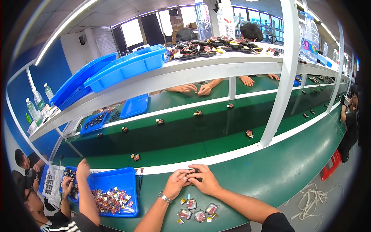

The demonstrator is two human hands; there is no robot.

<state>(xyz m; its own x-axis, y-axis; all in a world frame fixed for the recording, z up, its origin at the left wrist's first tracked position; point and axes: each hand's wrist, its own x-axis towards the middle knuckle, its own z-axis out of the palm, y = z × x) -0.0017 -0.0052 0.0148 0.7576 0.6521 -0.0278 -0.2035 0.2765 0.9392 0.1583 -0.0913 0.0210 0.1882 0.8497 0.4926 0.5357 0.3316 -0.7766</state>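
Over the green bench (239, 181), my left hand (176, 183), with a metal watch on its wrist, and my right hand (206, 180) meet fingertip to fingertip. Between them is a small black plastic casing (193, 174), pinched from both sides and mostly covered by fingers. Just below, several small rounded pale shells (199, 215) lie on the bench, with reddish circuit boards and little silver-and-yellow battery cells on or beside them. To the left of my hands stands a blue bin (133, 193) holding a heap of similar boards and cells (112, 201).
A co-worker (34, 208) sits at the left, one arm reaching over the bin. Beyond runs a dark green conveyor (174, 135) with spaced small assemblies. A white shelf (232, 63) and post (279, 85) stand above it, bearing blue trays (127, 67). Cable coils (311, 201) lie on the floor.
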